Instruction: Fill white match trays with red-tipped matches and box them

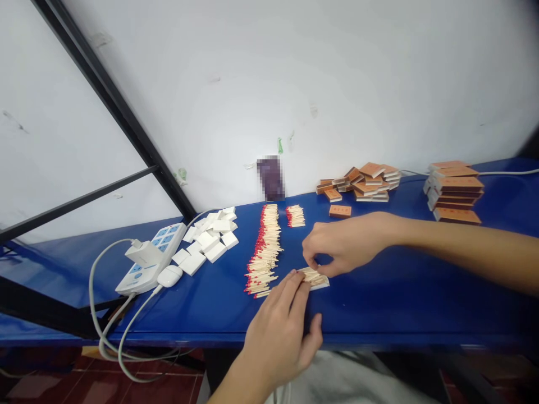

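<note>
a: how far along does it look?
b: about the middle, i'd judge. the blue table [379, 303] carries it all. a stack of orange boxes [455, 191] stands toward its far right corner. a looser heap of orange boxes [366, 182] lies along the far edge. that share looks done.
a: and what's left?
b: plenty. a long row of matches [265, 252] runs from the far edge toward the near edge at mid-table. a pile of empty white trays [208, 238] lies left of it, beside a power strip [151, 258]. a small bundle of matches [295, 216] and a single orange box [339, 211] lie apart, beyond the hands.
a: the hands?
b: both are at one open tray [316, 279] by the near edge, just right of the row. the left hand [282, 331] is loosely open, fingertips resting on the tray's left end, gripping nothing. the right hand [341, 244] is curled, fingertips pinched onto the sticks lying in it. how full it is, i cannot tell.
</note>
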A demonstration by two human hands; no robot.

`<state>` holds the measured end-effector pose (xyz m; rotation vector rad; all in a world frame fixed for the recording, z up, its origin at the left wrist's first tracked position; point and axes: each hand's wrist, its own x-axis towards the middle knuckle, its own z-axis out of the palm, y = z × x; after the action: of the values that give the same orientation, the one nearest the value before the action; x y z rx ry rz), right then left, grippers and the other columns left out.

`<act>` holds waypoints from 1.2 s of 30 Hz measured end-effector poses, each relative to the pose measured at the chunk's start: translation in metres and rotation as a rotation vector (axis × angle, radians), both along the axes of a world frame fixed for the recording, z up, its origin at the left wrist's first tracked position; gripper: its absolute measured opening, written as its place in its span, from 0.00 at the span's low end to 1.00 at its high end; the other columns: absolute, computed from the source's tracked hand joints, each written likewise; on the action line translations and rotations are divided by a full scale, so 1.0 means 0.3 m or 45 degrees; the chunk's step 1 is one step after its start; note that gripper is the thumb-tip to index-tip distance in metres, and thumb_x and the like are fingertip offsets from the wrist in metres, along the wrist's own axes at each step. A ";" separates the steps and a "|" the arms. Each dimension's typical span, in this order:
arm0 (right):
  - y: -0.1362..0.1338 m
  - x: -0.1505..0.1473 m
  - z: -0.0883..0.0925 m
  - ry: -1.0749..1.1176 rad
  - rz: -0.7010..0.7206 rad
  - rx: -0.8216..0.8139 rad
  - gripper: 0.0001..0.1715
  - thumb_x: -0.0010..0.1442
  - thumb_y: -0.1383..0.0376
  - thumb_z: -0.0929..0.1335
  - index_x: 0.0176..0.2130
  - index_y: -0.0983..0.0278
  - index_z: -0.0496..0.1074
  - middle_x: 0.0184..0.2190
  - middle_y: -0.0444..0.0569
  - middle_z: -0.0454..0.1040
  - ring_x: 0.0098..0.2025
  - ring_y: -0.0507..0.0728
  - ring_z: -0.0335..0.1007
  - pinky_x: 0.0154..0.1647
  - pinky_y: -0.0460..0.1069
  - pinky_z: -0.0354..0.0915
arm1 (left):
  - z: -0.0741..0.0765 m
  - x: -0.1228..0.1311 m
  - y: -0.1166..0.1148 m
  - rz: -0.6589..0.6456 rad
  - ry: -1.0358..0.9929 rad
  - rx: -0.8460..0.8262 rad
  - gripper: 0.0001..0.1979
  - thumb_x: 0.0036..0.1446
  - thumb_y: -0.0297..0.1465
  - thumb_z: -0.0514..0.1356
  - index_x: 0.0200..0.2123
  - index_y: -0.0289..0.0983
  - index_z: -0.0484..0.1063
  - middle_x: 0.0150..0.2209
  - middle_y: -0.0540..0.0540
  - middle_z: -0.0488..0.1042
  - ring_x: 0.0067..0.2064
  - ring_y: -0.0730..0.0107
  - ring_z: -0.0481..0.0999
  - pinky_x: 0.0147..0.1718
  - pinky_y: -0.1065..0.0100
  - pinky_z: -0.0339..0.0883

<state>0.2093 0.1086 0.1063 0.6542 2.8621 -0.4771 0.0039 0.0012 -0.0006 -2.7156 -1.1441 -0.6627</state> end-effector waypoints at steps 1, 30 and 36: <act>0.001 -0.002 -0.003 0.004 0.008 -0.025 0.11 0.59 0.67 0.66 0.39 0.66 0.77 0.38 0.52 0.77 0.38 0.56 0.69 0.38 0.48 0.60 | 0.000 0.000 0.000 0.010 0.004 -0.008 0.24 0.65 0.31 0.52 0.61 0.27 0.60 0.61 0.32 0.63 0.63 0.50 0.62 0.58 0.52 0.67; 0.010 -0.016 -0.035 0.086 -0.018 0.016 0.08 0.60 0.64 0.67 0.37 0.65 0.74 0.32 0.48 0.76 0.33 0.54 0.67 0.29 0.47 0.53 | 0.000 -0.002 -0.001 0.035 0.035 0.011 0.27 0.65 0.32 0.52 0.64 0.26 0.56 0.62 0.29 0.59 0.62 0.47 0.62 0.56 0.50 0.67; 0.010 -0.013 -0.036 0.076 0.016 0.011 0.11 0.61 0.66 0.65 0.34 0.67 0.76 0.31 0.50 0.77 0.31 0.53 0.67 0.29 0.47 0.54 | 0.001 0.000 -0.003 -0.047 -0.006 0.107 0.25 0.64 0.29 0.52 0.62 0.26 0.59 0.59 0.30 0.64 0.60 0.48 0.65 0.56 0.50 0.67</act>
<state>0.2053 0.1116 0.0954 0.6330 2.9238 -0.4907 0.0037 0.0003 -0.0004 -2.6721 -1.0456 -0.7063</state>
